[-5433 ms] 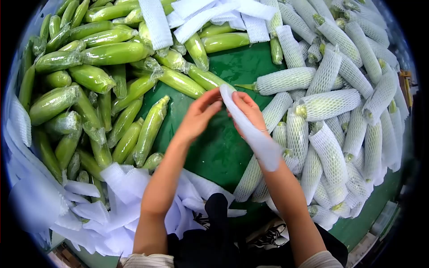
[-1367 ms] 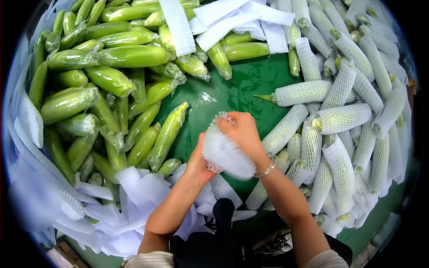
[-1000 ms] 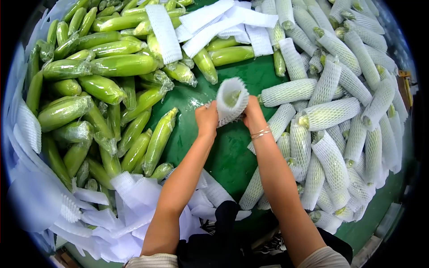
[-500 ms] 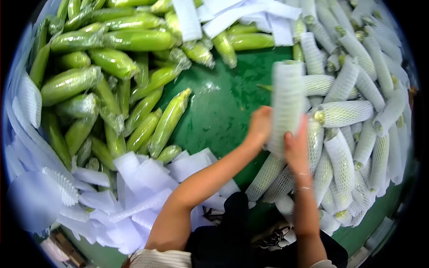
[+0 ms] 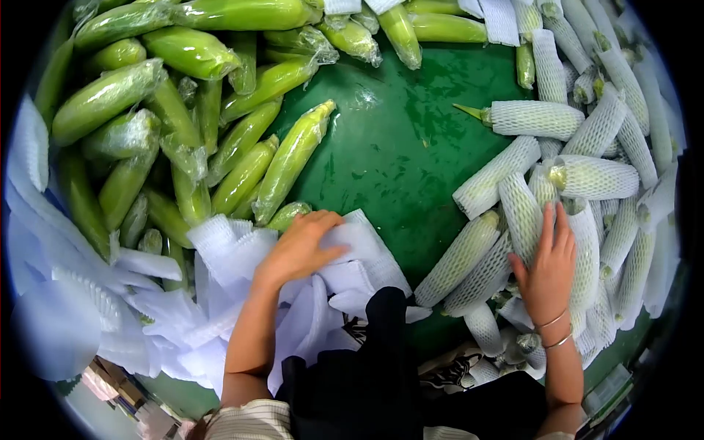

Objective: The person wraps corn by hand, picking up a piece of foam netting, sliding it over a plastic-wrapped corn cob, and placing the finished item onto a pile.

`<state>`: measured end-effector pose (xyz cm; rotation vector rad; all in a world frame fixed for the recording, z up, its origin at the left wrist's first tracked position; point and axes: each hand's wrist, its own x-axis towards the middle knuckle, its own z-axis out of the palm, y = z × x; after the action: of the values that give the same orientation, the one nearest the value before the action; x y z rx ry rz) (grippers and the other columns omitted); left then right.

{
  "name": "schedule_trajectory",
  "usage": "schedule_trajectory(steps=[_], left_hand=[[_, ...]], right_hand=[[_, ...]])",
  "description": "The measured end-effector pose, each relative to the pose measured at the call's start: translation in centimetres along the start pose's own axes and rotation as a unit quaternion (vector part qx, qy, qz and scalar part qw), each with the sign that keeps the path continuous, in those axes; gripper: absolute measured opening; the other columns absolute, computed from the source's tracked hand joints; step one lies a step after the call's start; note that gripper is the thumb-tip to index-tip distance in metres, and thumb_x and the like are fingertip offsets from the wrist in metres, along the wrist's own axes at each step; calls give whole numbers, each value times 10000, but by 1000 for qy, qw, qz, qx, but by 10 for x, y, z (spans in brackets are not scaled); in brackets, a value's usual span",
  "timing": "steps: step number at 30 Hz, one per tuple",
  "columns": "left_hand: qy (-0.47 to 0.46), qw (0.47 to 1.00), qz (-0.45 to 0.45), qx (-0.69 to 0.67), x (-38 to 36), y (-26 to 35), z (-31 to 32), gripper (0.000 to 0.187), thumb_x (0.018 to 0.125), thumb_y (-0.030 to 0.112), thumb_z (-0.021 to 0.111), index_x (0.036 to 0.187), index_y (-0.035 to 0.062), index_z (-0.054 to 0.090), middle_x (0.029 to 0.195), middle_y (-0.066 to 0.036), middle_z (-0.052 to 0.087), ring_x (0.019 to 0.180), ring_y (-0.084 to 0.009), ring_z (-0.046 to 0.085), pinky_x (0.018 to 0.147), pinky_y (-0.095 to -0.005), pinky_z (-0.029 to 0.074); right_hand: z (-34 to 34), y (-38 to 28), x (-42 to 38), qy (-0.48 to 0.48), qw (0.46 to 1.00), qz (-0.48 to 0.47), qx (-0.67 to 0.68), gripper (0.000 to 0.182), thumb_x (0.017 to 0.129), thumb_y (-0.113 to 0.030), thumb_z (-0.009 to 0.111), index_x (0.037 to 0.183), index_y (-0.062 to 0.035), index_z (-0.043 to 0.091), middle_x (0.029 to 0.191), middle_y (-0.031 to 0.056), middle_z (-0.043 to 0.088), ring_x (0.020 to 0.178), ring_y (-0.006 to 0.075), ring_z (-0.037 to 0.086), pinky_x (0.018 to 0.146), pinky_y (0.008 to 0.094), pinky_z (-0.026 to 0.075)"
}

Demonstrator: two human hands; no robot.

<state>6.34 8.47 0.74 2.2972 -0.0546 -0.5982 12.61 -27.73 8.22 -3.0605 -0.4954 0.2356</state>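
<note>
My left hand (image 5: 302, 248) is over a heap of flat white foam net sleeves (image 5: 363, 246), its fingertips touching the top ones and its thumb held apart. Just beyond it lie ears of corn in green husks, wrapped in clear film; the nearest long ear (image 5: 295, 163) points away from me. My right hand (image 5: 548, 275) rests open, fingers stretched out, on a pile of corn ears in foam net sleeves. One sleeved ear (image 5: 522, 216) lies just left of its fingertips, and another (image 5: 587, 177) lies beyond them. Neither hand holds an ear.
Film-wrapped corn (image 5: 194, 53) is heaped at the left and back of the green surface (image 5: 396, 147). Sleeved ears (image 5: 620, 150) are piled along the right. More white foam (image 5: 502, 20) lies at the back. Below me, a shoe (image 5: 455, 368) shows near the front.
The sleeved ear that was between both hands is out of them, among the right pile. My left hand has moved left to the foam sleeves; my right has moved right and opened. The view has shifted.
</note>
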Motion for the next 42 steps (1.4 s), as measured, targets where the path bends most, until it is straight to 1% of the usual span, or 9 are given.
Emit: schedule_trajectory(steps=[10,16,21,24,26,29,34,36,42], left_hand=[[60,911,-5,-408,11,29,-54,215,870,131,644,1045,7,639,893,-70,651,793,-143,613,685,-255,500],[125,822,67,-552,90,14,-65,382,968,253,491,1214,-35,538,1145,-111,616,1033,-157,582,920,-286,453],[263,787,-39,-557,111,9,-38,284,906,171,626,1115,-18,593,975,-63,644,887,-100,584,815,-239,463],[254,697,10,-670,132,-5,-34,102,902,126,613,901,29,584,890,-44,615,795,-132,579,755,-303,478],[223,668,21,-709,151,-11,-42,99,907,113,596,877,43,534,845,-43,588,755,-161,566,717,-335,481],[364,699,-65,-613,171,-35,-52,113,916,98,556,969,17,498,793,-93,573,675,-230,564,633,-371,485],[431,881,103,166,159,-74,-48,250,865,181,583,971,-28,494,735,-279,603,708,-420,617,666,-447,491],[332,903,-208,177,161,-49,-53,286,850,235,594,963,-26,566,801,-274,642,760,-429,630,681,-466,490],[358,927,-45,-107,152,-32,-38,284,795,266,716,805,-15,683,598,-116,605,509,-177,546,515,-310,446]], right_hand=[[55,-158,70,115,810,-84,569,347,767,-105,726,1051,0,556,859,93,619,738,275,612,640,304,495],[108,-189,141,-54,218,23,974,193,930,-204,580,995,-23,597,920,34,623,767,95,585,652,248,483],[137,-223,174,220,666,114,703,231,875,-217,650,905,12,668,1050,134,554,938,214,549,792,297,445],[182,-233,191,187,619,145,749,254,883,-155,613,1086,-3,599,1105,117,560,1030,217,541,862,295,449],[161,-236,211,169,253,234,924,182,950,-156,505,1087,-44,548,1054,53,602,1006,167,568,847,314,478],[163,-218,232,75,88,304,946,151,926,-162,553,918,-12,551,919,70,623,787,172,605,685,311,502],[207,-236,228,17,593,227,772,224,774,-188,700,839,24,666,774,104,681,653,213,621,632,340,488],[215,-245,217,61,697,174,692,212,773,-183,680,866,7,677,760,121,678,688,257,642,663,352,496],[128,-229,181,152,516,212,816,219,910,-163,571,767,3,572,636,67,556,567,120,481,536,292,402]])
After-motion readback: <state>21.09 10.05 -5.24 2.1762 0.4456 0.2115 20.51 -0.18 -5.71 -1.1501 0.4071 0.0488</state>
